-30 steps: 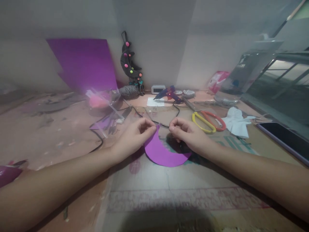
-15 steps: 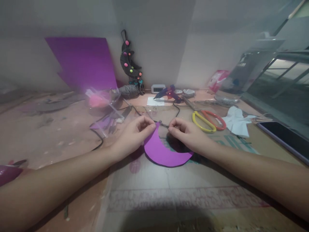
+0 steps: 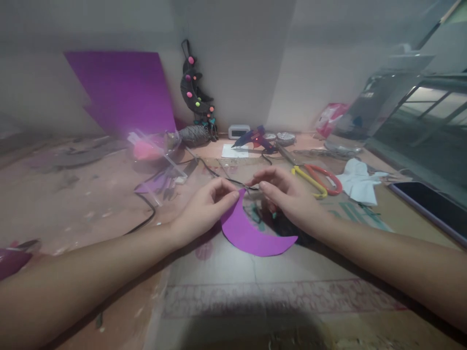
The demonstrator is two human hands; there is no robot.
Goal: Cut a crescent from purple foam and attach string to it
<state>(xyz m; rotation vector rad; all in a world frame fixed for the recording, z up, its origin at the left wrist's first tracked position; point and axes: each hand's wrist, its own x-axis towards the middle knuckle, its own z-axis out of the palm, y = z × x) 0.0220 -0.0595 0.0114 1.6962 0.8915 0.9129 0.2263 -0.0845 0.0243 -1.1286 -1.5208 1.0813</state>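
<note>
My left hand (image 3: 211, 204) pinches a purple crescent moon cutout (image 3: 255, 239) between thumb and fingers, close to its upper tip. The cutout curves down and to the right, and its right point shows below my right hand (image 3: 286, 194). That right hand hovers just right of the upper tip with thumb and fingers apart. Its fingertips are near a dark thin strand by the tip; whether they touch it I cannot tell. Dark material, partly hidden, lies under the right palm.
A glue gun (image 3: 255, 139) with a red light rests behind on white paper (image 3: 229, 151). Scissors (image 3: 321, 181), crumpled tissue (image 3: 359, 180) and a phone (image 3: 432, 209) lie at right. A decorated dark crescent (image 3: 193, 92) and a purple sheet (image 3: 124, 90) lean on the wall. A cord (image 3: 146, 218) crosses the left.
My right hand has spread its fingers from a pinch and risen slightly. The purple crescent has shifted a little right and down, so its right point is now uncovered.
</note>
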